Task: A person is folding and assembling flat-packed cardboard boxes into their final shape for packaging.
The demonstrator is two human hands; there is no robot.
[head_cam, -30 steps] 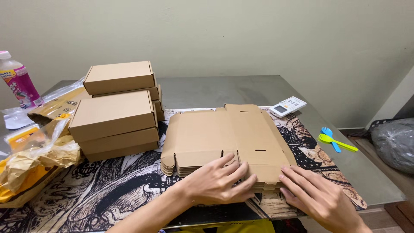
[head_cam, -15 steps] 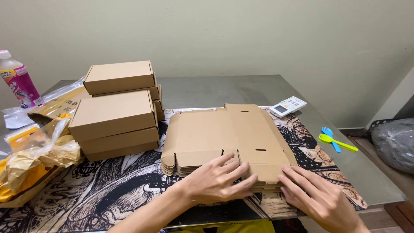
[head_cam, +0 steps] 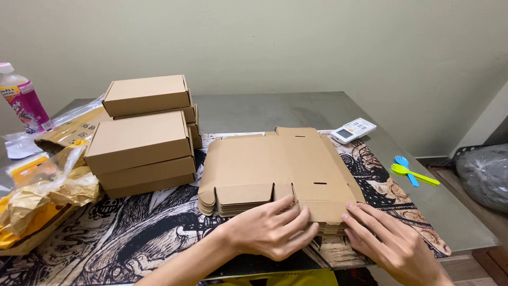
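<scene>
Both hands rest on the near edge of the stack of flat cardboard blanks (head_cam: pixel 275 167), which lies in the middle of the surface (head_cam: pixel 296 108) on a black-and-white printed mat (head_cam: pixel 132 233). The left hand (head_cam: pixel 272 230) is half curled, w/ fingers (head_cam: pixel 288 209) bent over the front flap of the top blank, the tips pressed to the edge as if to separate one sheet; I cannot tell if it already pinches a sheet. The right hand (head_cam: pixel 389 241) lies flat and spread, fingers together at the front right corner of the stack, touching the cardboard, not gripping it.

Compared w/ 1 s ago, almost nothing has changed: the stack has not shifted, and both hands keep approx. the same place; only the left fingers seem a little more curled at the flap. So I judge the top blank is not lifted yet and the work stays at its first step, the freeing of one sheet.

To the left of the stack stand the folded boxes (head_cam: pixel 140 151), two piles, closed. Further left are crumpled plastic bags (head_cam: pixel 37 190) and a pink bottle (head_cam: pixel 24 100). At the back right lies a white remote control (head_cam: pixel 353 130), and near the right edge a blue and a green plastic spoon (head_cam: pixel 410 172).
</scene>
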